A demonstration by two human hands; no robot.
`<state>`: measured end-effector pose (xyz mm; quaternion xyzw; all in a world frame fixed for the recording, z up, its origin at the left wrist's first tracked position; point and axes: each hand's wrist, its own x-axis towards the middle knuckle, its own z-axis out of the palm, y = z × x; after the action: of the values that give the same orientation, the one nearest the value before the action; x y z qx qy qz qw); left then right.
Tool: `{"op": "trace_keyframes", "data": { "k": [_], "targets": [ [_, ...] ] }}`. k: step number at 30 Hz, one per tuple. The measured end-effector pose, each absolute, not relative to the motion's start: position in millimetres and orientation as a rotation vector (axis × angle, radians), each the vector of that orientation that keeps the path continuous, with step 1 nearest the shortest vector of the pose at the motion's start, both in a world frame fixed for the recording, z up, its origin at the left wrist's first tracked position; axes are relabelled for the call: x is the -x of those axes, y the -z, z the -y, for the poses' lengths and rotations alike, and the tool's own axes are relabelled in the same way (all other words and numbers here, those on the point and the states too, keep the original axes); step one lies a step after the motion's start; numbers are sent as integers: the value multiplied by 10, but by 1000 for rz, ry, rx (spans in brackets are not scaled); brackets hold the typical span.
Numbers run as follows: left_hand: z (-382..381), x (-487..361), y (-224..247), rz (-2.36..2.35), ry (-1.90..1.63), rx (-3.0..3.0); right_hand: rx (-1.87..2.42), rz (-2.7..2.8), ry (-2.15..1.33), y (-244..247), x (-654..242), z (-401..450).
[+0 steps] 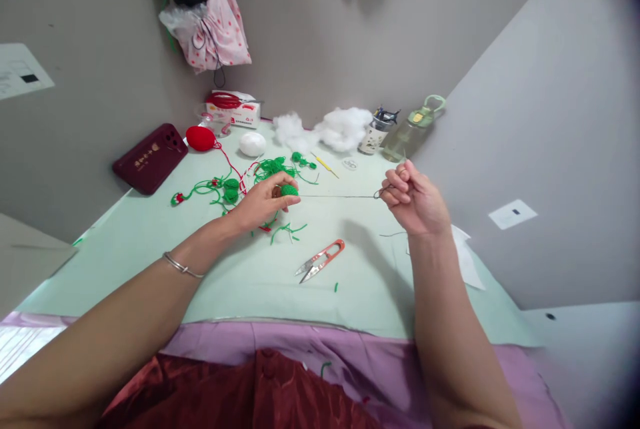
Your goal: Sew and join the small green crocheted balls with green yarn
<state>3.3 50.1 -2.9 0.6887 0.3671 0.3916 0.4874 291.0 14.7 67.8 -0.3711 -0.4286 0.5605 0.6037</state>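
My left hand (265, 202) is closed around a small green crocheted piece (289, 190), with something brown beside it, partly hidden by the fingers. From that piece a dark thread (340, 196) runs taut to the right. My right hand (415, 196) is raised above the table and closed on the thread, which loops at its fingers. A thin pale tip sticks up above those fingers, too small to name for certain. Green yarn scraps (275, 168) and small green crocheted pieces (231, 190) lie around my left hand. Orange-handled thread snips (321, 261) rest below, between my forearms.
At the back stand a red yarn ball (201, 138), a white ball (253, 144), white stuffing (343, 128), a pen cup (374, 136) and a green bottle (411, 129). A yellow crochet hook (325, 164) lies mid-table. A maroon phone (151, 158) leans at the left.
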Motion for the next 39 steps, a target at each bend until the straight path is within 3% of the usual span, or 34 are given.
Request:
{"op": "trace_keyframes", "data": {
  "k": [5, 10, 18, 27, 34, 39],
  "targets": [
    [-540, 33, -55, -855, -1082, -1551, 1045, 1087, -1056, -613, -3119, -216],
    [-542, 78, -131, -729, -1156, -1315, 1062, 811, -752, -508, -3416, -361],
    [-508, 119, -170, -570, -1067, -1219, 946, 669, -963, -496, -3512, -419],
    [-471, 91, -200, -565, -972, -1241, 1030, 1179, -1057, -502, -2772, -198],
    [-431, 40, -202, -552, -954, -1183, 1157, 1492, -754, -455, -2456, -38],
    [-434, 25, -181, -558, -971, -1192, 1100, 1502, -753, -448, -2413, -7]
  ]
}}
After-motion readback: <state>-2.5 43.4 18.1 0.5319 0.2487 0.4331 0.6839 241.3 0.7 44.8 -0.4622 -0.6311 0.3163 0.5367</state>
